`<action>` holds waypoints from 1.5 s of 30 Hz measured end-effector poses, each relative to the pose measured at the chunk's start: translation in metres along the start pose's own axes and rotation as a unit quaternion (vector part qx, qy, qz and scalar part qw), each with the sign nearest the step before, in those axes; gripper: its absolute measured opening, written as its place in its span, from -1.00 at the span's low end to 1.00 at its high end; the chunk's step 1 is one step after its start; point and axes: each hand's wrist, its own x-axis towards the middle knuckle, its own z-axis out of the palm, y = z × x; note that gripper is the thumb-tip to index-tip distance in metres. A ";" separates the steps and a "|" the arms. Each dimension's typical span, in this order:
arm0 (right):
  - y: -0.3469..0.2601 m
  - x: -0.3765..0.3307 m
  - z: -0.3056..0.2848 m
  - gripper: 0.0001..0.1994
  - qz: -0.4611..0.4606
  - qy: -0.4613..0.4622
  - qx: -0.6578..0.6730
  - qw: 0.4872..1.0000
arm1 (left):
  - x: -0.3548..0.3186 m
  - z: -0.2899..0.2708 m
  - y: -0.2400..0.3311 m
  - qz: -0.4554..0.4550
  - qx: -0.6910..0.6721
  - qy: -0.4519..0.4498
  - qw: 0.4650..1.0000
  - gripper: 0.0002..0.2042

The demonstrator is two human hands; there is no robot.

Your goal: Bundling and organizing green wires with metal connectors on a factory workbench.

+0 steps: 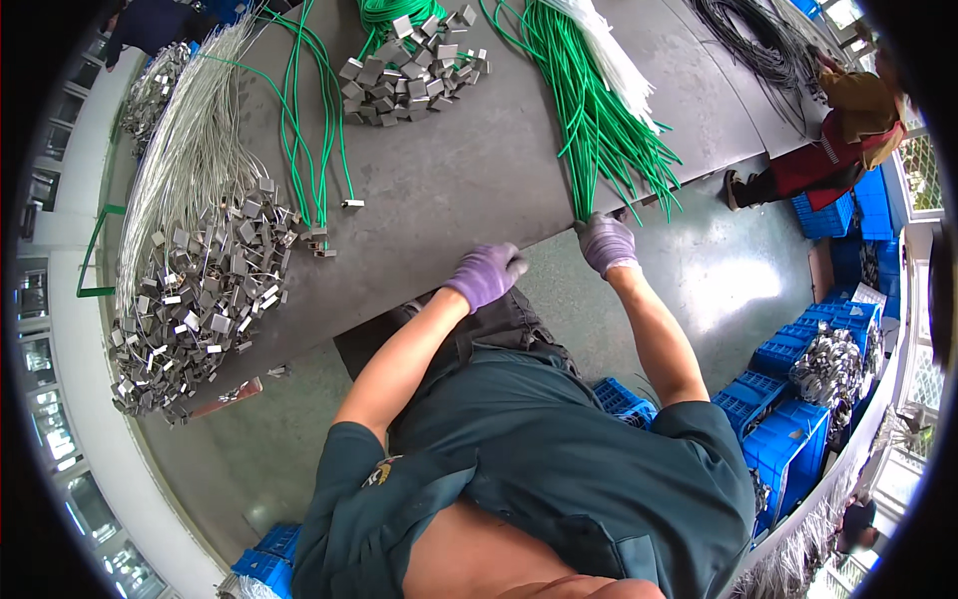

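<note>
My left hand [487,275], in a purple glove, is at the near edge of the grey table, with fingers curled and thumb toward the right. What it holds, if anything, is hidden. Further right, my right hand [605,243], gloved alike, is closed at the edge around the near ends of some green cables [589,120]. Their bundle stretches away across the table and fans out to the right of that hand. White cables [609,60] lie alongside the green ones.
Left on the table [439,190] are silvery wires [185,150] with many metal block ends [200,290], loose green cables [299,110] and a coil with metal blocks [409,75]. Black cables [758,40] lie far right near another person [848,130]. Blue crates [798,439] stand right.
</note>
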 end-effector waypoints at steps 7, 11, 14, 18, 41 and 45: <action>0.027 0.011 0.037 -0.72 -0.029 -0.030 0.178 0.983 | 0.048 0.038 0.014 -0.187 -0.319 -0.093 0.925 -0.62; 0.025 -0.007 0.050 -0.78 -0.164 -0.018 0.241 0.956 | 0.062 0.048 0.030 -0.188 -0.503 -0.097 0.838 -0.66; 0.006 -0.033 0.021 -0.75 -0.267 0.000 0.236 0.934 | 0.073 0.061 0.029 -0.216 -0.518 -0.011 0.828 -0.75; 0.026 -0.013 -0.006 -0.67 -0.124 0.136 0.236 0.954 | 0.072 0.059 0.029 -0.256 -0.516 0.035 0.817 -0.84; -0.053 0.047 0.001 -0.69 -0.094 -0.169 0.693 0.695 | 0.034 0.010 0.019 -0.175 -0.356 0.069 0.915 -0.84; -0.069 0.091 0.017 -0.79 -0.020 -0.223 0.833 0.506 | 0.016 -0.004 0.026 -0.066 -0.071 0.038 0.994 -0.82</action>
